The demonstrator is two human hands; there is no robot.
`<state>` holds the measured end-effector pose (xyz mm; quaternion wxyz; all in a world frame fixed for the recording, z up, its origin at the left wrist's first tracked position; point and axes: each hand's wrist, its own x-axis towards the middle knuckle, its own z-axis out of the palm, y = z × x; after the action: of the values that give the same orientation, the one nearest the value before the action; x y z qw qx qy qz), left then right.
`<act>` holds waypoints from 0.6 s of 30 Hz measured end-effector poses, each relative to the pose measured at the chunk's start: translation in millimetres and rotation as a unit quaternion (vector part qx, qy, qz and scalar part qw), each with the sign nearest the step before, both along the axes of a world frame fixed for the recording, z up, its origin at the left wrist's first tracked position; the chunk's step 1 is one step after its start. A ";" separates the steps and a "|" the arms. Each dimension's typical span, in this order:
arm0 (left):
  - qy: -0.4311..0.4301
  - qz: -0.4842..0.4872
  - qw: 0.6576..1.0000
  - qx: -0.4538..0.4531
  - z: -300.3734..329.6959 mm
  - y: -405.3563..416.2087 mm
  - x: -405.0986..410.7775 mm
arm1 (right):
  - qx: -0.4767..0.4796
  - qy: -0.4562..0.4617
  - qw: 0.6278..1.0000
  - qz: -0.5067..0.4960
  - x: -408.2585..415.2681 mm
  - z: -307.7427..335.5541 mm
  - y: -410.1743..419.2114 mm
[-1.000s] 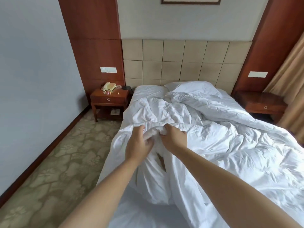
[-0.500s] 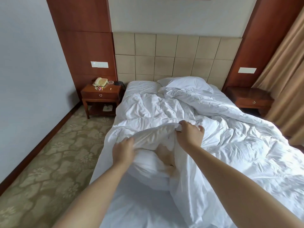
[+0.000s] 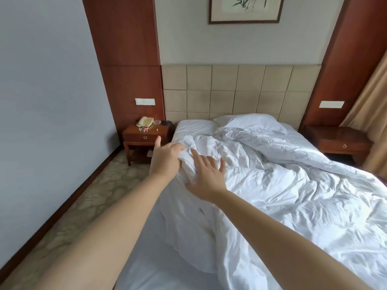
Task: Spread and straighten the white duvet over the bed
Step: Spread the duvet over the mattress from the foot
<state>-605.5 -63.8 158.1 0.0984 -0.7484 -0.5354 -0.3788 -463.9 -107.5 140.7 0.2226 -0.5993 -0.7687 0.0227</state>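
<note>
While a rumpled white duvet (image 3: 282,185) lies heaped across the bed (image 3: 146,258), covering most of the mattress from near the pillow end down along the right edge, a strip of bare sheet shows along the bed's left edge and near-left corner. At the head end, a white pillow (image 3: 249,121) rests against the beige padded headboard (image 3: 240,91), with a framed picture (image 3: 245,9) on the wall above. A wooden nightstand (image 3: 145,138) stands just beside the bed's far-left corner, carrying a beige telephone (image 3: 145,122) and a few small items too small to tell; a second nightstand (image 3: 339,141) stands by the far-right corner, next to tan curtains (image 3: 372,114). Both of the person's bare arms reach out over the duvet's folded left border. The left hand (image 3: 166,159) grips a bunched fold of the duvet, its fingers curled into the cloth and thumb raised. The right hand (image 3: 206,176) lies just beside it, fingers spread and straight, palm pressing flat on the fabric.
</note>
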 end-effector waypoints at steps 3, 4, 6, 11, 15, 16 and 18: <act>0.001 -0.020 1.000 0.000 -26.7 -11.6 -6.1 | -0.016 -0.043 0.999 0.001 -8.0 -10.4 0.4; -0.004 -0.022 1.000 0.012 -34.9 -15.6 -7.8 | 0.003 -0.067 0.998 -0.001 -10.0 -12.9 0.5; -0.024 -0.005 0.999 0.022 -50.5 -23.5 -11.6 | 0.038 -0.103 0.994 0.008 -11.2 -16.1 0.3; -0.048 0.090 0.995 0.008 -89.2 -49.3 -12.2 | 0.114 -0.120 0.986 0.013 -7.4 -15.4 -2.6; -0.165 0.162 0.962 -0.143 -109.2 -71.2 5.8 | 0.131 -0.084 0.987 -0.032 -17.1 -20.7 -11.0; -0.195 0.184 0.948 -0.171 -113.7 -73.5 7.7 | 0.140 -0.078 0.986 -0.042 -18.2 -21.8 -12.7; -0.191 0.214 0.935 -0.206 -124.2 -77.9 8.6 | 0.155 -0.070 0.983 -0.067 -15.7 -24.0 -13.4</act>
<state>-596.9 -141.8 33.9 -0.0834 -0.5333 -0.7581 -0.3660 -479.6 -120.8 116.6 0.2598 -0.6077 -0.7345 -0.1539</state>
